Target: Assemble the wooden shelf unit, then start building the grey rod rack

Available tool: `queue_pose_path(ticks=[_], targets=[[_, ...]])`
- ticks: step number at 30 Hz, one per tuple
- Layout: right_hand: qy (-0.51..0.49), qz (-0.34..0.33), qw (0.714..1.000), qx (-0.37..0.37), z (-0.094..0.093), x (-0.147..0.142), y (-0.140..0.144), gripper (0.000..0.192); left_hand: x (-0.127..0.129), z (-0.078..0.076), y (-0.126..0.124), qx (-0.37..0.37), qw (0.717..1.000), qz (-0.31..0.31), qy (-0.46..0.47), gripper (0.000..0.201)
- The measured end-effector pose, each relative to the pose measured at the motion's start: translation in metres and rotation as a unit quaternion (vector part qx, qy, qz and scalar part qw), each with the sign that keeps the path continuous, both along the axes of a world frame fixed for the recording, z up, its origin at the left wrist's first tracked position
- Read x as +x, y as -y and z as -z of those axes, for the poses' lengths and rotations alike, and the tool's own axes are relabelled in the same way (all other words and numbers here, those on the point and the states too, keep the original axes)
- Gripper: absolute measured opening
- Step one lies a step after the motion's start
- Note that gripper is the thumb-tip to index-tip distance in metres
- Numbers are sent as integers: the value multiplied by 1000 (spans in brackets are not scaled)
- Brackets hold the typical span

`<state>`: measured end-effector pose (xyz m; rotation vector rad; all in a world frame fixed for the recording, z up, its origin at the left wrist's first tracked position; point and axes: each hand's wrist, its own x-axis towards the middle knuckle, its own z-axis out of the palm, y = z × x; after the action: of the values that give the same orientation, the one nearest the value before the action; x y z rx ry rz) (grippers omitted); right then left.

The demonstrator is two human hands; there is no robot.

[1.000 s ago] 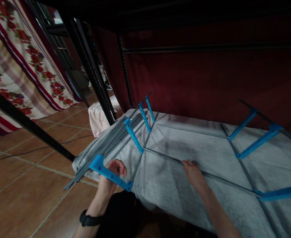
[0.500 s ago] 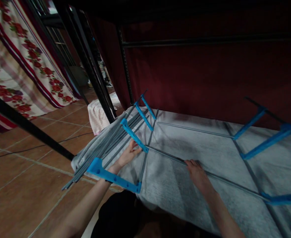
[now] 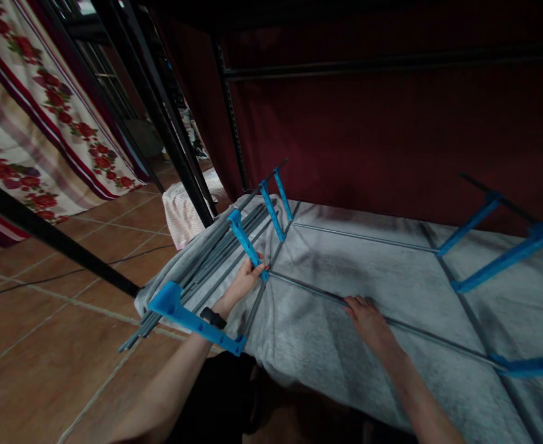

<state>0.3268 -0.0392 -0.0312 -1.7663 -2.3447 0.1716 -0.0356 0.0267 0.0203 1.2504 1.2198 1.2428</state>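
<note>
A rack of grey metal rods and blue plastic brackets lies on a grey blanket (image 3: 345, 271) spread over a low bed. My left hand (image 3: 244, 282) grips the lower end of the middle blue bracket (image 3: 246, 242), where a long grey rod (image 3: 437, 341) joins it. My right hand (image 3: 367, 319) lies flat on that rod, further right. A nearer blue bracket (image 3: 192, 317) crosses over my left forearm. A bundle of loose grey rods (image 3: 197, 274) runs along the blanket's left edge.
More blue brackets (image 3: 502, 259) stand at the right of the blanket. Black bed-frame posts (image 3: 169, 135) rise at the left, with a dark red curtain (image 3: 391, 142) behind. Brown tiled floor (image 3: 44, 345), a floral curtain (image 3: 31, 123) and a pink-striped cloth (image 3: 183, 213) lie to the left.
My left hand left the nearest blue bracket, reached forward under it and closed on the middle bracket's lower end. My right hand stayed on the rod.
</note>
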Motion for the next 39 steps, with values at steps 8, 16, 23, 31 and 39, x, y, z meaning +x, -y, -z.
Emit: queue_pose_path(ticks=[8,16,23,31,39], targets=[[-2,-1,1000,-29,-11,-3,4,34,10,1,7,-19,1000,-16,15,39],[-20,-7,999,-48,-9,0,5,34,9,2,4,-13,1000,-8,16,45],[0,-13,999,-35,-11,-9,7,34,14,9,0,27,998,-5,-58,35],[26,-35,999,1,-16,-33,5,35,18,-3,0,27,996,18,-78,37],[18,-44,999,-9,-27,-41,14,33,27,-2,17,41,991,48,-115,38]])
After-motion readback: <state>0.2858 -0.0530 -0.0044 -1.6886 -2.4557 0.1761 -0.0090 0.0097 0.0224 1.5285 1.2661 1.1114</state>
